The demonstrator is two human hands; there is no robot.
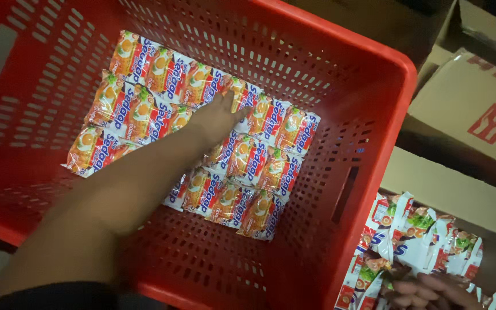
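Packets: the noodle packets (271, 117) lie flat on the floor of the crate, laid in rows that run on a slant from upper left to lower right. Each one's long axis points roughly from upper right to lower left in the head view, and they overlap a bit at the edges.
Crate: the red plastic crate (374, 115) has perforated walls and a slotted grid floor, with handle cutouts in the sides. One layer of packets covers the middle of it, and bare grid shows around them.
Left hand: the left hand (219, 115) reaches in from the lower left and rests flat on the packets in the upper rows. The grip is loose, fingers spread and pressing down, not clamped on anything.
Right hand: the right hand (431, 290) is at the bottom right, outside the crate, fingers curled into a pile of white packets (414, 235). Can't tell if the grip has actually closed on one.
Box: the white packets stand crammed in a cardboard box (449, 183) just beside the crate, and more cardboard boxes (477, 97) sit behind it.
Materials: shiny crinkly wrappers, orange, red and blue in the crate, mostly white in the box.
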